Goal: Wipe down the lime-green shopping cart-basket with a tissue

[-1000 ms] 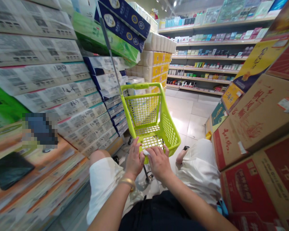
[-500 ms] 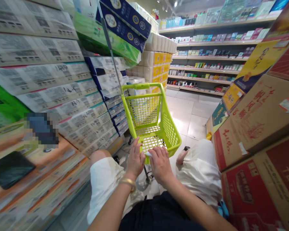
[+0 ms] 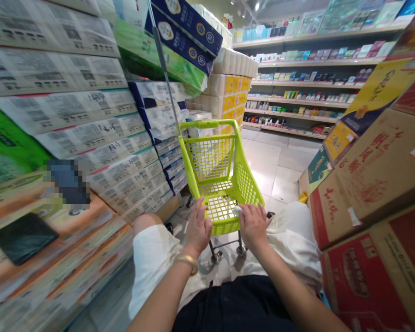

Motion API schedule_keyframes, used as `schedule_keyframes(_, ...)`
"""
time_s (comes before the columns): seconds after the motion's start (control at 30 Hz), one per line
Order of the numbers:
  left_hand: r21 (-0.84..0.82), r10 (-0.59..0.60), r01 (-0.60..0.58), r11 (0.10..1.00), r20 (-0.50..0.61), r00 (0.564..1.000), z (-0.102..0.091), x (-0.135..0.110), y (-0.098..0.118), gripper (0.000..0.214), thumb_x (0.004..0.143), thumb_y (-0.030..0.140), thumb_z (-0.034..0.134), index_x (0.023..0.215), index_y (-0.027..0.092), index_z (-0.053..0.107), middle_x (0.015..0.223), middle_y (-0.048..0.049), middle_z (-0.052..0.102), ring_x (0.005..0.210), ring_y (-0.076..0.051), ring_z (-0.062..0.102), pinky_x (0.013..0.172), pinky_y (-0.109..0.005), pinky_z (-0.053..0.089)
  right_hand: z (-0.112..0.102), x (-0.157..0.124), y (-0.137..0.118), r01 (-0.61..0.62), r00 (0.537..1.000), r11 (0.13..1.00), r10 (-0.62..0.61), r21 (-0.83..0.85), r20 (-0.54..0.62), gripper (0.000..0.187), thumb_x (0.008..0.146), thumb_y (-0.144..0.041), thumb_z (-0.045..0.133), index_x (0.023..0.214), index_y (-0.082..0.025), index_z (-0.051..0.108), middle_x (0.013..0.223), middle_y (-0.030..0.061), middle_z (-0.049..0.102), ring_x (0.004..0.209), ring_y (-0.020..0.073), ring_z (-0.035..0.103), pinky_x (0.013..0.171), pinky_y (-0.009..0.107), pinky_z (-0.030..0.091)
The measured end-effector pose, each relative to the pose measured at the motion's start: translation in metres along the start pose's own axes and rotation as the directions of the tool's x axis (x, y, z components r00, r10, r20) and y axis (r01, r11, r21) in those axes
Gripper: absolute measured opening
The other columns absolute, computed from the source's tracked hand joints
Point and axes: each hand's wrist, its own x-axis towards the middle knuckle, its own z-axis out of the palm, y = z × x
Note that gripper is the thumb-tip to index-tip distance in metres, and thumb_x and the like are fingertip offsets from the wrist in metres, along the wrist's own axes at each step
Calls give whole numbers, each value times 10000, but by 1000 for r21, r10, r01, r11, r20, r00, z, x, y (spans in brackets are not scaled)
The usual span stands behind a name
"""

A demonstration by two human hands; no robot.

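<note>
Our left hand (image 3: 198,229) grips the green cart (image 3: 223,227), our right hand (image 3: 254,225) a white wad (image 3: 236,210). Work looks unfinished; how much remains, we cannot tell.

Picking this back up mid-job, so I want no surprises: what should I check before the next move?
1. Left hand at the basket's near-left corner: ok.
2. Left hand's grip there: cannot tell, contact is partly hidden.
3. White scrap held in the right hand: ok.
4. Basket upright: ok.
5. Near wheels on the floor: ok.
6. Black slab lying on the orange packs: ok.
</note>
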Motion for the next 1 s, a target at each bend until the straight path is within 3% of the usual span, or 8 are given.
schedule_keyframes(0.17, 0, 19, -19, 1000, 9, 1000, -3, -1, -4, 287, 909, 187, 364, 1183, 192, 450, 1514, -134, 371, 1420, -230, 346, 1108, -451, 408, 6, -8, -51, 120, 979, 981, -142, 152, 144, 202, 946, -214, 483, 1075, -268, 630, 1006, 28, 664, 1012, 202, 557, 1113, 424, 163)
schedule_keyframes(0.27, 4, 33, -33, 999, 19, 999, -5, -1, -7, 285, 909, 191, 368, 1181, 188, 454, 1511, -143, 372, 1420, -239, 344, 1112, -464, 401, 0, -4, -38, 117, 978, 985, -136, 124, 160, 177, 953, -220, 491, 1046, -270, 634, 993, 17, 674, 984, 195, 571, 1108, 427, 143)
schedule_keyframes(0.4, -1, 22, -22, 1000, 15, 1000, -3, 0, -4, 291, 905, 190, 376, 1185, 201, 454, 1511, -130, 374, 1421, -240, 342, 1110, -470, 405, -8, 3, 0, 39, 994, 998, -43, 39, 101, 191, 973, -219, 456, 1037, -251, 633, 984, 27, 681, 1001, 201, 574, 1092, 433, 140)
schedule_keyframes(0.47, -6, 17, -17, 1000, 4, 1000, -1, 0, -2, 282, 908, 191, 374, 1178, 202, 453, 1509, -130, 376, 1418, -241, 346, 1107, -469, 410, -8, 3, 6, 2, 998, 1000, -2, 2, 67, 202, 975, -215, 443, 1035, -241, 634, 989, 38, 679, 1012, 210, 569, 1078, 438, 157)
schedule_keyframes(0.57, -6, 14, -14, 1000, -8, 1000, 3, 0, -1, 271, 912, 193, 375, 1172, 194, 453, 1504, -140, 380, 1407, -244, 362, 1102, -469, 416, -1, -1, -13, -4, 999, 1000, 3, 8, 54, 189, 959, -208, 458, 1029, -232, 632, 1002, 49, 672, 1022, 222, 554, 1069, 443, 175)
schedule_keyframes(0.7, -9, 16, -16, 1000, -3, 1000, 3, 0, -2, 290, 898, 172, 384, 1179, 195, 449, 1507, -140, 378, 1414, -241, 356, 1097, -464, 422, 9, -7, -53, 110, 984, 987, -125, 118, 127, 164, 948, -212, 487, 1021, -262, 624, 992, 27, 666, 1009, 214, 550, 1083, 441, 164)
schedule_keyframes(0.77, -7, 18, -18, 1000, 3, 1000, 1, 0, -2, 302, 890, 166, 390, 1184, 200, 452, 1510, -135, 378, 1415, -238, 356, 1097, -460, 423, 9, -6, -60, 134, 975, 982, -154, 133, 158, 157, 952, -218, 490, 1019, -272, 621, 970, 16, 667, 984, 208, 557, 1088, 444, 157)
schedule_keyframes(1.0, 8, 13, -13, 1000, -2, 1000, -1, 1, -1, 299, 895, 183, 388, 1181, 193, 477, 1502, -139, 391, 1397, -243, 382, 1103, -462, 414, -6, 4, 1, 56, 993, 997, -61, 52, 98, 188, 978, -247, 452, 1040, -259, 629, 981, 31, 681, 1004, 204, 570, 1087, 435, 138)
